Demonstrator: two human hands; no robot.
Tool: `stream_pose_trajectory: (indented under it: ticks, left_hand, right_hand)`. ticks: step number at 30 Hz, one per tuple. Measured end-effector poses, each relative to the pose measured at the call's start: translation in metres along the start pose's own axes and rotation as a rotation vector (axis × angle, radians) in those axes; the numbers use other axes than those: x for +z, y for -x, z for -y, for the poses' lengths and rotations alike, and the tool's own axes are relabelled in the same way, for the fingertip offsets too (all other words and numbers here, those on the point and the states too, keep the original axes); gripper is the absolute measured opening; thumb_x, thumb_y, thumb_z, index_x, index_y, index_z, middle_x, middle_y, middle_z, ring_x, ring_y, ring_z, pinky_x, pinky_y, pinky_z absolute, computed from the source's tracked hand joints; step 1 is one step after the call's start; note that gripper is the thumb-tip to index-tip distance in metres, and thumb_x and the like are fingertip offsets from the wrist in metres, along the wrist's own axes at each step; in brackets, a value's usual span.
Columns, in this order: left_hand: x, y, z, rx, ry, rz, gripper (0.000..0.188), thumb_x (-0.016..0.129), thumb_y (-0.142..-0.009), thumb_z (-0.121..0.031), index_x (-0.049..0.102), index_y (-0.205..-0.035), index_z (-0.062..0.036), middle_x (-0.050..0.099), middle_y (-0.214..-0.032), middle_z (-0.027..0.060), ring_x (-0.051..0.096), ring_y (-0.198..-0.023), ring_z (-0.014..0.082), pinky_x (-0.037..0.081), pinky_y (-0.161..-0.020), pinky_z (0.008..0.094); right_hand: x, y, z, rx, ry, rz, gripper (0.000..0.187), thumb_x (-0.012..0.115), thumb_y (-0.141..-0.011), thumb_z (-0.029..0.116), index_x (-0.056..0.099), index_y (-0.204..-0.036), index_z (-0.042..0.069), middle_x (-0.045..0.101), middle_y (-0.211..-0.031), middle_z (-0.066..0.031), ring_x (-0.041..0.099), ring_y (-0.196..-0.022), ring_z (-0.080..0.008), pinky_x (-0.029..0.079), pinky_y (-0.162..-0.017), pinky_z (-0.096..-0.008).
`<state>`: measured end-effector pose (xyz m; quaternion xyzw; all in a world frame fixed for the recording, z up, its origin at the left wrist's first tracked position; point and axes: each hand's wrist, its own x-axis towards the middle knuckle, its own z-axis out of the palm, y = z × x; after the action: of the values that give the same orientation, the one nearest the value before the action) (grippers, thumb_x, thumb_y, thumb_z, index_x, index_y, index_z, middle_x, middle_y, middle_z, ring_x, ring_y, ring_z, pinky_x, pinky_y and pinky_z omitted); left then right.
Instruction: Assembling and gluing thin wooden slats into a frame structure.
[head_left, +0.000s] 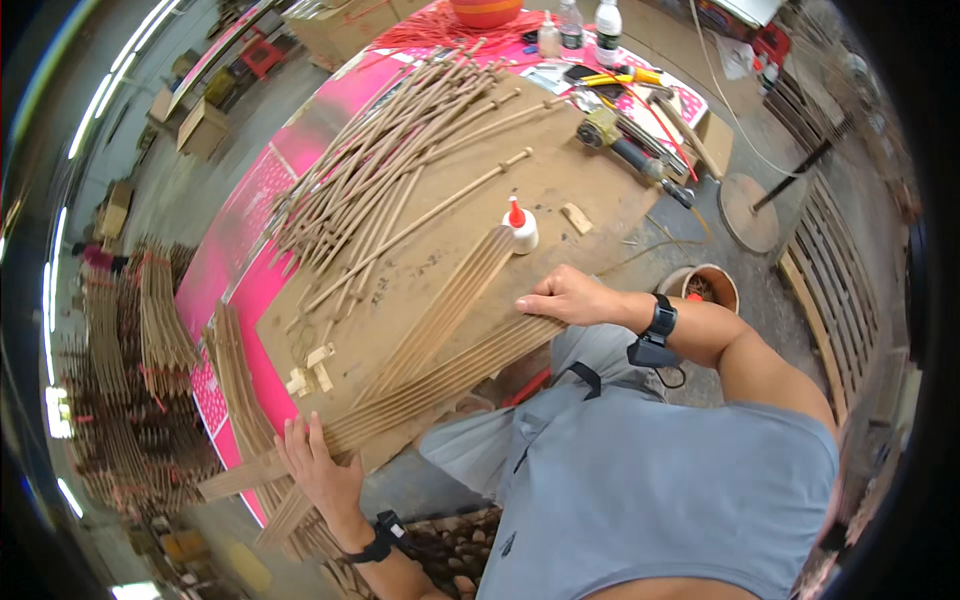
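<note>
A flat row of thin, ribbed wooden strips (pixel 455 376) lies slantwise along the near edge of the table. At its right end my right hand (pixel 568 297) is closed, with thumb and curled fingers on the strip ends. Toward the other end my left hand (pixel 322 472) rests on the strips, fingers spread and palm down. A second group of strips (pixel 446 296) lies beyond, crossing under the first. At its far end stands a small white glue bottle (pixel 521 232) with a red tip. Small wooden blocks (pixel 318 367) sit beyond my left hand.
A heap of long wooden rods (pixel 400 160) covers the far left of the cardboard sheet (pixel 590 140). A power drill (pixel 625 150) and other tools lie far right, near several bottles (pixel 607 30). More strips (pixel 240 380) lie at left. A bucket (pixel 722 284) stands right of the table.
</note>
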<state>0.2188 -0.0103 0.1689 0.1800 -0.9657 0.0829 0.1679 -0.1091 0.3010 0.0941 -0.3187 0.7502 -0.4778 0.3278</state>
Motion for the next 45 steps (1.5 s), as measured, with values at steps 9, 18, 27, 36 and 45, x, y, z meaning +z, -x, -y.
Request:
stream_pose_trajectory:
  ticks: [9,18,27,36,45]
  left_hand:
    - [0.011,0.001,-0.002,-0.12,0.074,-0.033,0.075,0.082,-0.061,-0.009,0.062,-0.133,-0.0071,0.058,-0.122,0.0164,0.052,-0.123,0.0394,0.034,-0.116,0.0566]
    - [0.033,-0.035,0.016,-0.163,0.173,-0.161,0.065,0.076,-0.074,-0.008,0.059,-0.136,-0.0015,0.061,-0.122,0.0258,0.056,-0.117,0.045,0.042,-0.102,0.0544]
    - [0.089,-0.081,-0.03,-0.076,0.148,0.002,0.068,0.085,-0.071,-0.02,0.06,-0.133,-0.0055,0.063,-0.118,0.0242,0.058,-0.112,0.0445,0.045,-0.098,0.0517]
    - [0.165,-0.126,-0.123,0.056,0.241,0.214,0.081,0.089,-0.07,-0.043,0.059,-0.136,-0.0082,0.06,-0.125,0.0189,0.051,-0.123,0.04,0.036,-0.108,0.0541]
    - [0.218,-0.118,-0.163,0.153,0.33,0.18,0.091,0.083,-0.07,-0.061,0.056,-0.139,-0.0083,0.059,-0.126,0.0167,0.052,-0.121,0.0376,0.04,-0.104,0.0541]
  right_hand:
    - [-0.019,-0.027,-0.102,-0.015,-0.099,-0.656,0.044,0.071,-0.096,0.035,0.063,-0.124,0.002,0.068,-0.098,-0.0073,0.064,-0.089,-0.0181,0.053,-0.078,-0.0337]
    - [0.002,-0.077,-0.102,-0.284,0.248,-0.55,0.076,0.084,-0.077,0.034,0.052,-0.137,0.001,0.058,-0.128,-0.0222,0.055,-0.122,-0.0402,0.046,-0.106,-0.047]
    - [0.02,-0.035,-0.109,-0.677,0.308,-0.14,0.059,0.083,-0.072,0.035,0.062,-0.12,0.008,0.065,-0.107,-0.0143,0.062,-0.101,-0.0359,0.05,-0.091,-0.0446]
    - [0.018,-0.035,-0.112,-0.734,0.334,-0.158,0.06,0.081,-0.072,0.039,0.062,-0.119,0.008,0.065,-0.105,-0.0156,0.063,-0.099,-0.0376,0.051,-0.09,-0.0461]
    - [0.019,-0.033,-0.094,-0.77,0.329,-0.16,0.06,0.083,-0.071,0.041,0.062,-0.115,0.004,0.066,-0.105,-0.017,0.062,-0.095,-0.0385,0.051,-0.085,-0.0463]
